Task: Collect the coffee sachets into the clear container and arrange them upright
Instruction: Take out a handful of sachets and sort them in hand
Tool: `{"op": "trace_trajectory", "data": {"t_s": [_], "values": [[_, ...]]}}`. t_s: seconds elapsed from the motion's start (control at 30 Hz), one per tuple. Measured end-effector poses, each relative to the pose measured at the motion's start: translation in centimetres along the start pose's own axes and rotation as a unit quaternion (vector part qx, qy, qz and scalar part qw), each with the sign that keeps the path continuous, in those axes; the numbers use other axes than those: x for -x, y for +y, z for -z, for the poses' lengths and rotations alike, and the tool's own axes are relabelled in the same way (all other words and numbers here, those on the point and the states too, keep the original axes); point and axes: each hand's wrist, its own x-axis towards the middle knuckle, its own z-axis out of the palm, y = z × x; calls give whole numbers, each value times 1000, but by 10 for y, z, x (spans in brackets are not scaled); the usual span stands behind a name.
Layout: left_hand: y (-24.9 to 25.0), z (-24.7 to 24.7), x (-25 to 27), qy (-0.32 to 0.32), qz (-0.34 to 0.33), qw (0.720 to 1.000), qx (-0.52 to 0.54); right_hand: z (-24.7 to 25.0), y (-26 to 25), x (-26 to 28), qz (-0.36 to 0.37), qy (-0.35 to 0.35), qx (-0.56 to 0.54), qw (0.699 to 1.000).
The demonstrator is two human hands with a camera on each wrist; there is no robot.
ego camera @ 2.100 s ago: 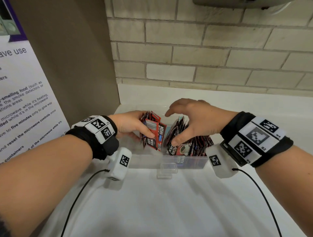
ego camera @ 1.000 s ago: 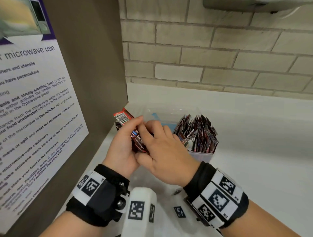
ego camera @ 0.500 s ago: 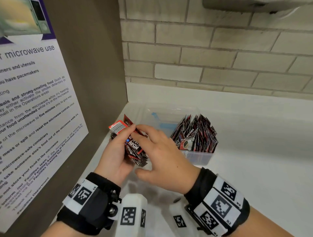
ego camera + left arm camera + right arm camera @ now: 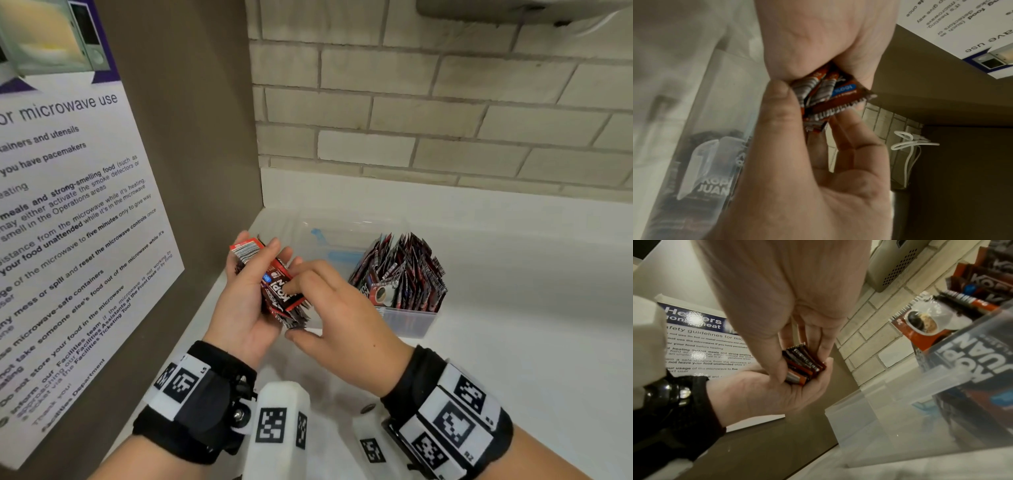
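Note:
My left hand (image 4: 255,274) grips a stack of red and black coffee sachets (image 4: 279,289) held just left of the clear container (image 4: 416,323). My right hand (image 4: 294,308) pinches the same stack, fingers on its top face and thumb under its near end. In the right wrist view my right hand (image 4: 797,360) squeezes the sachets (image 4: 804,364) against my left palm. The left wrist view shows the sachet ends (image 4: 828,99) between both hands. More sachets (image 4: 400,274) stand upright, packed in the container's right half. Its left half shows no sachets.
A brown side panel carrying a microwave-use poster (image 4: 68,205) stands close on the left. A brick wall (image 4: 445,102) runs behind the white counter (image 4: 531,308). A blue strip (image 4: 339,255) lies in the container's bare left half.
Two seconds ago both hands were in the container among the sachets. They have lifted a bundle out to the left, and my right fingers have slid further along its top face.

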Motion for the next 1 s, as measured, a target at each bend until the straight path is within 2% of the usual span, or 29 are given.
{"op": "trace_trajectory", "data": {"t_s": [0.17,0.37,0.53,0.7,0.83,1.0], "values": [[2,-6,-2,-48,17,999,-7,3,7,1,10,28,-25,999],[-2,-15,-5,-70,25,997,2,4,11,2,-13,56,-51,997],[-5,-21,-6,-63,33,997,-14,5,19,3,-1,73,-41,996],[-8,-23,-8,-85,20,996,-12,8,28,2,-2,49,-15,999],[-10,-23,-9,-78,7,997,-14,19,28,0,-5,25,-77,997],[-14,-23,-9,-72,-12,997,-30,17,31,-5,-2,55,-77,995]]}}
